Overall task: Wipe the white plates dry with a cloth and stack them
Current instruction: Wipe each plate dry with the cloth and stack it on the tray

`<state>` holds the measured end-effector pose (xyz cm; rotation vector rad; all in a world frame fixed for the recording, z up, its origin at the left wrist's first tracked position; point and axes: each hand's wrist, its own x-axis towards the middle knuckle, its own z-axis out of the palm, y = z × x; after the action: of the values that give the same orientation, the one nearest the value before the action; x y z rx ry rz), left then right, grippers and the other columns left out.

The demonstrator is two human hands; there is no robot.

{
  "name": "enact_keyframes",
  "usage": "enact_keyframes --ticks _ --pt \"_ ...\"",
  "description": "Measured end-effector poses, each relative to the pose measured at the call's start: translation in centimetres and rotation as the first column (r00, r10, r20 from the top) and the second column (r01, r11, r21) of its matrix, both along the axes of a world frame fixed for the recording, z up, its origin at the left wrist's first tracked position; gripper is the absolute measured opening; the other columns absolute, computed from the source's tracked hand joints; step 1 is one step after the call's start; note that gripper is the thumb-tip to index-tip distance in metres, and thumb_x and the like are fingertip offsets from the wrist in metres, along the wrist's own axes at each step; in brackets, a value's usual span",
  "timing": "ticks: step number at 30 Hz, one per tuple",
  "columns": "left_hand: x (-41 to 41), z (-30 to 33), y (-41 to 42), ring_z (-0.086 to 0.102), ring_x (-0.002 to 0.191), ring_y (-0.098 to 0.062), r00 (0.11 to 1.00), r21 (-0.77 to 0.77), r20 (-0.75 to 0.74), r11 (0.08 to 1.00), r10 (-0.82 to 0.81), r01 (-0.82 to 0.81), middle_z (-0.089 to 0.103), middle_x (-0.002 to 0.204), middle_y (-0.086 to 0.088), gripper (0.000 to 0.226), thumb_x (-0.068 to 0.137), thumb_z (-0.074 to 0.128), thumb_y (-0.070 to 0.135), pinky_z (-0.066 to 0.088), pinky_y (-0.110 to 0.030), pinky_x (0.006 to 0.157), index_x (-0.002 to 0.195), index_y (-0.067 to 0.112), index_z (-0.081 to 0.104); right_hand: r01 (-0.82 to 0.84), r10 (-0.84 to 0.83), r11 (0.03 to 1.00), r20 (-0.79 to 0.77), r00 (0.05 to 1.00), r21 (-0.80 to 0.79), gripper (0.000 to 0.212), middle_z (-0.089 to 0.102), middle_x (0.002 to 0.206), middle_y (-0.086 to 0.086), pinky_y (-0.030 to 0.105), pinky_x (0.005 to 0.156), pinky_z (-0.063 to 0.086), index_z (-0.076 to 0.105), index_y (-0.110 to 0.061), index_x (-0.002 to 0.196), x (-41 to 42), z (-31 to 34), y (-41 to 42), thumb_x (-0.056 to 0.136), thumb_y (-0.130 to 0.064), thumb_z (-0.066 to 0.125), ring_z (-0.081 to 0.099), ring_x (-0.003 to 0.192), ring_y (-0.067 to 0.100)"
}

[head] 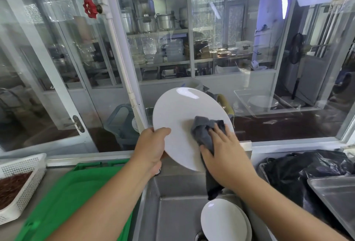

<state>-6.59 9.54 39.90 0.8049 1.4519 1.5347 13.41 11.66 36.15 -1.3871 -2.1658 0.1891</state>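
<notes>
— Where's the plate being dried?
— The round, glossy white plate is held up above the sink, tilted, its face toward the camera, gripped at its lower left rim.
— And the cloth?
— The crumpled dark grey cloth is pressed on the plate's lower right, one end hanging down past the rim.
— Any others?
— A small stack of white plates lies in the steel sink below
</notes>
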Motion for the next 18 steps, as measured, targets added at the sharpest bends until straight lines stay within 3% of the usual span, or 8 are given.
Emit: enact_keyframes --ticks 4,6,9,11,13,16,18 --pt "0.9 -1.3 -0.1 0.078 0.073 -0.019 1.000 -0.012 0.024 1.000 0.012 -0.012 0.082 0.085 -0.006 0.023 0.098 0.058 0.002 0.057 -0.030 0.054 0.099 0.012 0.078 -0.198 0.197 0.980 0.058 0.979 0.015 0.069 0.015 0.175 -0.009 0.037 0.131 0.004 0.019 -0.029 0.167 -1.5 -0.8 -0.8 0.103 -0.055 0.029 0.002 0.162 0.020" --pt "1.1 -1.6 -0.5 0.078 0.070 -0.018 1.000 -0.009 0.017 1.000 0.011 -0.011 0.082 0.088 -0.009 0.027 0.100 0.055 0.001 0.057 -0.028 0.053 0.096 0.013 0.079 -0.242 0.240 0.970 0.066 0.968 0.021 0.070 0.012 0.174 -0.012 0.037 0.130 0.003 0.018 -0.034 0.166 -1.6 -0.2 0.2 0.101 -0.059 0.022 0.000 0.162 0.018" --pt "1.3 -1.5 -1.0 0.078 0.076 -0.020 0.999 0.025 -0.028 0.999 -0.025 0.026 0.082 0.089 -0.009 0.027 0.096 0.060 0.007 0.058 -0.028 0.057 0.086 0.018 0.083 -0.266 0.265 0.963 0.035 0.964 0.033 0.064 0.014 0.173 -0.014 0.043 0.131 0.009 0.020 -0.035 0.166 -1.8 1.4 2.3 0.106 -0.050 0.037 0.001 0.162 0.018" --pt "1.6 -1.2 -1.5 0.077 0.083 -0.023 0.996 0.048 -0.068 0.997 -0.061 0.064 0.082 0.092 -0.008 0.018 0.083 0.066 0.019 0.057 -0.029 0.058 0.084 0.017 0.083 -0.219 0.220 0.974 -0.007 0.976 0.057 0.061 0.019 0.173 -0.011 0.046 0.130 0.012 0.026 -0.032 0.165 -2.0 2.8 4.0 0.107 -0.043 0.045 0.005 0.162 0.021" --pt "1.8 -1.2 -1.8 0.077 0.089 -0.024 0.993 0.055 -0.078 0.994 -0.086 0.091 0.083 0.095 -0.006 0.023 0.076 0.065 0.022 0.058 -0.029 0.065 0.089 0.012 0.081 -0.113 0.113 0.989 0.005 0.994 0.091 0.060 0.023 0.173 -0.006 0.048 0.129 0.014 0.031 -0.028 0.164 -1.9 4.0 5.6 0.108 -0.044 0.044 0.008 0.162 0.027" --pt "1.7 -1.1 -2.0 0.077 0.089 -0.023 0.997 0.068 -0.014 0.995 -0.073 0.074 0.084 0.095 -0.004 0.012 0.091 0.067 0.007 0.056 -0.023 0.056 0.095 0.011 0.078 0.076 -0.078 0.996 0.036 0.996 0.053 0.061 0.020 0.174 -0.006 0.052 0.129 0.018 0.029 -0.030 0.164 -0.7 4.6 7.2 0.107 -0.051 0.036 0.012 0.161 0.030" --pt "1.4 -0.8 -2.1 0.075 0.089 -0.022 0.999 0.061 0.006 0.997 -0.053 0.052 0.083 0.092 -0.001 0.020 0.099 0.060 0.000 0.054 -0.021 0.052 0.097 0.011 0.077 0.163 -0.163 0.986 -0.003 0.987 -0.046 0.061 0.021 0.174 -0.008 0.055 0.122 0.032 0.027 -0.034 0.164 0.6 4.1 7.5 0.107 -0.054 0.035 0.022 0.157 0.032"
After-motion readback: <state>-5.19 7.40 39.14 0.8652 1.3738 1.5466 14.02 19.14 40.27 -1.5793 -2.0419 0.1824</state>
